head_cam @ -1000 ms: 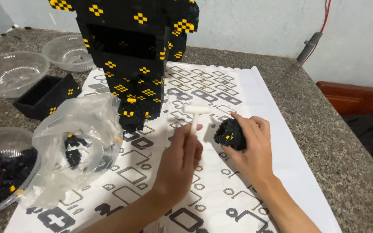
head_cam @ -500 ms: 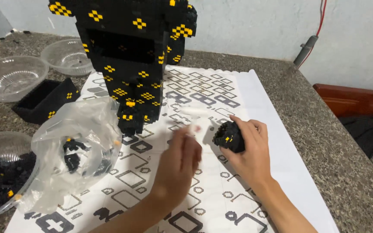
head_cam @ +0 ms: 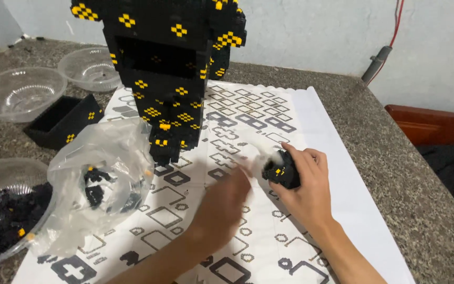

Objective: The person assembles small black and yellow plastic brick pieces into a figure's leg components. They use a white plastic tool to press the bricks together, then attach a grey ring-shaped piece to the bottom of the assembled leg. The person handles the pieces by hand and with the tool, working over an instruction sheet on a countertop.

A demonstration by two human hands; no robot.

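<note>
A: Small black block cluster [head_cam: 282, 171] with yellow dots, low over the printed instruction sheet [head_cam: 300, 113], right of centre, near the foot of the tall black-and-yellow block model [head_cam: 169, 79].
B: Grip?
A: Right hand [head_cam: 303, 186], fingers curled round the cluster, clamped on it from the far side and below. White piece [head_cam: 267, 158] against the cluster's left face; shape blurred.
B: Left hand [head_cam: 222, 205]?
A: Motion-blurred, just left of the cluster, fingertips towards the white piece. Spread or pinching: cannot tell. Contact with the piece: cannot tell.
B: Surroundings?
A: Crumpled clear plastic bag [head_cam: 98, 179] with a few black bricks inside, left of the hands, beside the model's base. Clear bowl [head_cam: 1, 210] of black bricks at the lower left edge, partly under the bag. Black open box [head_cam: 61, 121] beyond it; two more clear bowls [head_cam: 19, 94] further back. All on a speckled stone counter [head_cam: 411, 173]. Grey cable [head_cam: 377, 60] against the wall at the back right.
</note>
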